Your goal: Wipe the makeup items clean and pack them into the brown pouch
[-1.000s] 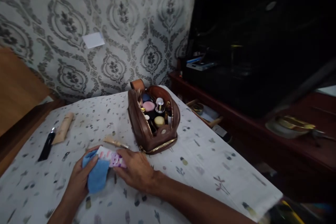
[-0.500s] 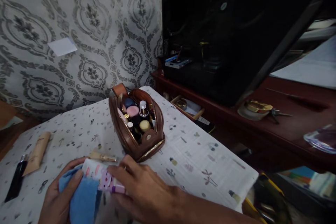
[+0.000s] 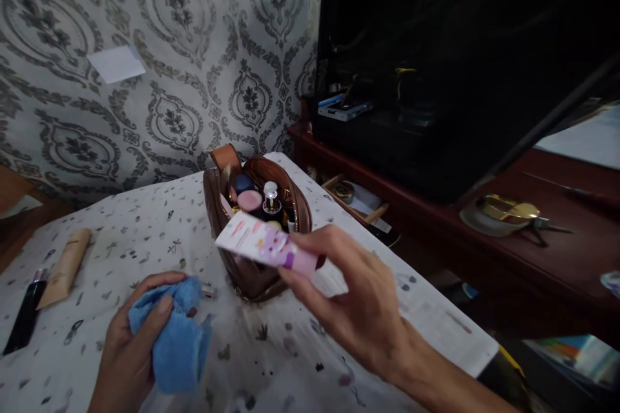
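A small white and purple squeeze tube (image 3: pixel 265 242) with a cartoon print is pinched at its purple end by my right hand (image 3: pixel 358 300). It is held up in front of the open brown makeup bag (image 3: pixel 256 284), hiding part of the bag's opening. Inside the bag stand several cosmetics, among them a pink round item (image 3: pixel 249 201) and a silver-capped bottle (image 3: pixel 271 199). My left hand (image 3: pixel 128 342) is closed around a crumpled blue cloth (image 3: pixel 177 335) at the near side. Just behind the cloth, a small slim item is mostly covered.
At the left lie a beige tube (image 3: pixel 65 268) and a black bottle (image 3: pixel 26 313) on the patterned white cloth (image 3: pixel 145 232). A dark red desk (image 3: pixel 426 232) with an open drawer (image 3: pixel 361 200) and a large black screen (image 3: pixel 426 77) runs along the right.
My right hand has lifted the tube off the blue cloth and carried it right and away, over the bag's near side. The left hand keeps the cloth, now more bunched.
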Demonstrator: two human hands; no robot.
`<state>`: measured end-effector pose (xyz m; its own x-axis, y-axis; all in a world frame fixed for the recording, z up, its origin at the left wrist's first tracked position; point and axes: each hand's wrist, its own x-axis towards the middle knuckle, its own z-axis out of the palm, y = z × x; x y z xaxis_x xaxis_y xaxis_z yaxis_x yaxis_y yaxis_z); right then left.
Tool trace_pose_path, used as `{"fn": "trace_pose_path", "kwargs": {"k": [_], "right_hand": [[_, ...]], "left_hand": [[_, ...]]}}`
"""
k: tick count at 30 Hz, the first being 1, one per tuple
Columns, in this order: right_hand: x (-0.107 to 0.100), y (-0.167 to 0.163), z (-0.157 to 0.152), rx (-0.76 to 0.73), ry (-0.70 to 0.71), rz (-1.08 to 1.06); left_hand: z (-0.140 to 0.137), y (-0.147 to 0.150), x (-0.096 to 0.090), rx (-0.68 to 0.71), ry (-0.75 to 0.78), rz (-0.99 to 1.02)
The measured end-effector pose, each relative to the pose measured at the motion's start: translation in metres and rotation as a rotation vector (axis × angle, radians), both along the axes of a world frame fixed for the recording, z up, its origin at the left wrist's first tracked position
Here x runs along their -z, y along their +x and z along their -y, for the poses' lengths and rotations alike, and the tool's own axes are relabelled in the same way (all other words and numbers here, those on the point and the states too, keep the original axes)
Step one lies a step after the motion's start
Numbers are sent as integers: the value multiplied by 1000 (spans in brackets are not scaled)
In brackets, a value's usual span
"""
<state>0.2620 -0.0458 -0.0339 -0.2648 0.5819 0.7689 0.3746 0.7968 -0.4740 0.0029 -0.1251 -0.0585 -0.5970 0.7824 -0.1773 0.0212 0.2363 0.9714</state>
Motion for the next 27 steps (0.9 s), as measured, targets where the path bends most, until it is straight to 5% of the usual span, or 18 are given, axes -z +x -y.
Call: {"fn": "trace_pose_path", "kwargs": {"k": [4,10,16,27], "right_hand": [[4,-7,-24,242,132,76],[15,-29,-39,340,171,331],[7,-33,-38,362,-68,490],[-10,-28,-39,173,-492,677]], "left_hand": [[1,-9,26,126,-22,-141],[0,-4,46,307,-69,-322],[-1,-6,55,375,-96,-289],[-1,-6,63,468,-126,-186]]}}
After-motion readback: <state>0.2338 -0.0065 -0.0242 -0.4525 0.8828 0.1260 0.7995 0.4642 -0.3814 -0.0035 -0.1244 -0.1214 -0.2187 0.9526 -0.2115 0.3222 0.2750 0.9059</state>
